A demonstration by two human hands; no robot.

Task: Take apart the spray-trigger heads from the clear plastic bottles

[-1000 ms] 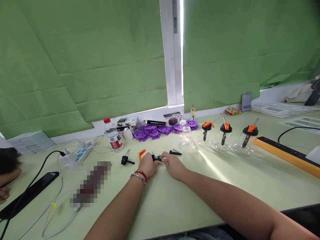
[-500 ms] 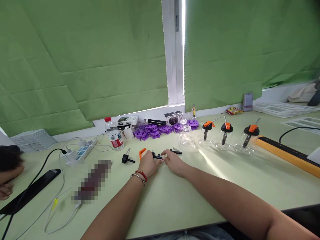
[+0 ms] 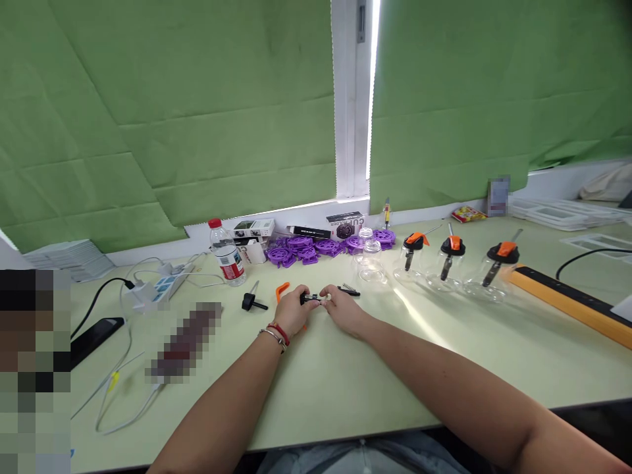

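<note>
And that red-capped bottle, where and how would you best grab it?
Probably around the label, with the left hand, which is nearer. I'd come from the near side: the bottle stands upright and looks round, with boxes behind and to its right.

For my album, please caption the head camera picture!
Left hand holding a small, narrow black part, right hand at its end.

On the pale green bench [image 3: 385, 382] are a red-capped bottle [image 3: 231, 263], purple plastic bits [image 3: 309, 253], three black-topped jars [image 3: 446, 280], a bent orange piece [image 3: 281, 290] and a black knob [image 3: 248, 302].
</note>
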